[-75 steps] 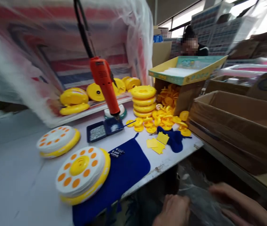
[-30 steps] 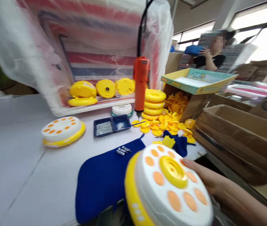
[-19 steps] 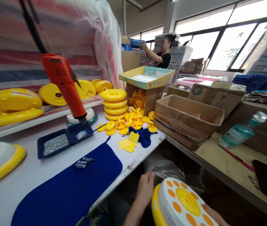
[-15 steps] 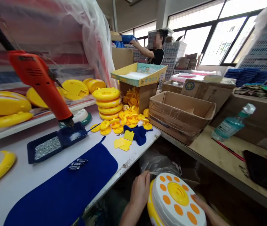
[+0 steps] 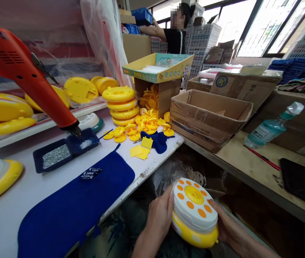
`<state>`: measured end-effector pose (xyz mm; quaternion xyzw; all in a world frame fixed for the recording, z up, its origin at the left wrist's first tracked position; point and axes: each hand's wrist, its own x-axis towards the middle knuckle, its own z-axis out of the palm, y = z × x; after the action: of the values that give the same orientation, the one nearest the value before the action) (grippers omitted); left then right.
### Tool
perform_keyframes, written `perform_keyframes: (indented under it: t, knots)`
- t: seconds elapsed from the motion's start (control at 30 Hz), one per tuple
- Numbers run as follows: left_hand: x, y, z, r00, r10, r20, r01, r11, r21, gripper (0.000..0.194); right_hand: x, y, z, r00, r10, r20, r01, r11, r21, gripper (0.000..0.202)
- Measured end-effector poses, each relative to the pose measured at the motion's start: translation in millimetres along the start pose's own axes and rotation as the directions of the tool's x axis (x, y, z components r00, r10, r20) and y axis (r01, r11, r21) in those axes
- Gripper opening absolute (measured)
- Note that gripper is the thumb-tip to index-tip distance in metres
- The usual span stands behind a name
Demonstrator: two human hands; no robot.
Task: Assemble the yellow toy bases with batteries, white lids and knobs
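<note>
Between my two hands, over my lap, is a round plastic toy [image 5: 195,211] with a yellow base, a white top, orange dots and a yellow ringed centre. My left hand [image 5: 159,218] grips its left side, thumb up near the white rim. Around the right edge my right hand [image 5: 226,224] is closed, its fingertips by the orange dots. The toy is tilted, and its underside is hidden. To the left, a blue cloth mat [image 5: 79,211] lies on the white table with two small batteries [image 5: 91,173] on it.
An orange electric screwdriver [image 5: 34,75] hangs over a dark blue tray [image 5: 38,163] of screws. Yellow rings [image 5: 122,107] are stacked beside loose yellow parts [image 5: 149,123]. A cardboard box [image 5: 209,122], a spray bottle [image 5: 271,129] and a phone [image 5: 300,182] sit rightward. A co-worker [image 5: 175,37] stands behind.
My hands have raised the toy slightly and tipped it, so more of its yellow side shows. The view has shifted downward. The co-worker's arms now reach to a blue bin.
</note>
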<state>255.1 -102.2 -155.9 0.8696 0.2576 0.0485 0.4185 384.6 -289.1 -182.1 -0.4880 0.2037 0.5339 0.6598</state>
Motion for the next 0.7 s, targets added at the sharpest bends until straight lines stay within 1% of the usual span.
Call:
perform_keyframes:
  t: [0.07,0.17,0.23,0.33,0.43,0.5,0.6,0.67,0.7]
  knots:
    - [-6.1,4.0,4.4,0.999,0.012,0.043,-0.015,0.998,0.064,0.053,8.7,7.3,1.3,0.997,0.054,0.051,-0.055,0.998,0.026,0.051]
    - [-14.6,13.3,11.0,0.984,0.079,0.16,-0.101,0.986,0.131,0.053,25.4,21.4,-1.0,0.989,0.097,0.113,-0.1,0.995,0.024,0.053]
    - [-19.2,22.0,15.5,0.965,0.118,0.236,-0.157,0.975,0.156,0.052,37.3,31.5,-3.9,0.989,0.09,0.118,-0.091,0.996,0.006,0.052]
    - [-23.1,32.7,22.0,0.939,0.128,0.319,-0.195,0.963,0.186,0.053,48.3,43.4,-5.6,0.988,0.074,0.135,-0.075,0.997,-0.002,0.047]
    - [-23.9,30.5,23.7,0.918,0.148,0.369,-0.23,0.955,0.19,0.054,46.3,47.9,-4.4,0.982,0.082,0.168,-0.08,0.997,-0.019,0.05]
    - [-23.9,20.2,20.0,0.926,0.156,0.345,-0.227,0.958,0.177,0.054,40.4,46.5,-4.6,0.979,0.093,0.182,-0.091,0.996,-0.02,0.052]
    - [-24.2,0.6,9.7,0.973,0.121,0.195,-0.154,0.975,0.161,0.052,32.1,39.3,-7.8,0.972,0.132,0.192,-0.136,0.991,0.008,0.052]
    - [-24.9,-7.3,3.9,0.987,0.116,0.114,-0.131,0.982,0.137,0.051,29.6,32.8,-9.3,0.968,0.154,0.197,-0.162,0.986,0.026,0.055]
    - [-25.5,-8.3,2.2,0.986,0.133,0.1,-0.145,0.982,0.117,0.051,29.3,29.6,-9.2,0.969,0.151,0.195,-0.16,0.987,0.033,0.057]
